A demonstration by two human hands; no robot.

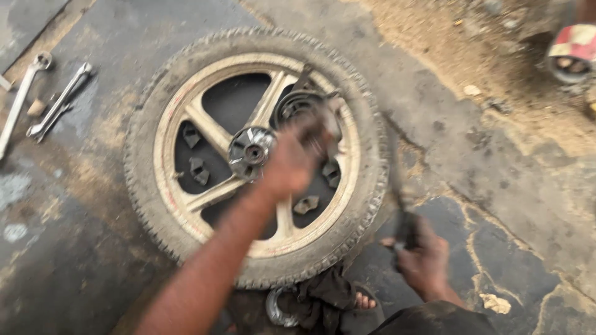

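A motorcycle wheel (pixel 254 155) with a knobby tyre and cream spokes lies flat on the stained concrete floor (pixel 93 273), near its middle. The left hand (pixel 292 162), blurred, reaches over the wheel just right of the hub (pixel 251 152) and grips a dark round part (pixel 305 107) there. The right hand (pixel 425 257) is closed around a dark tool (pixel 400 205) by the tyre's lower right edge. A dark rag (pixel 320 294) lies under the wheel's near edge. Two wrenches (pixel 59 102) lie towards the floor's far left corner.
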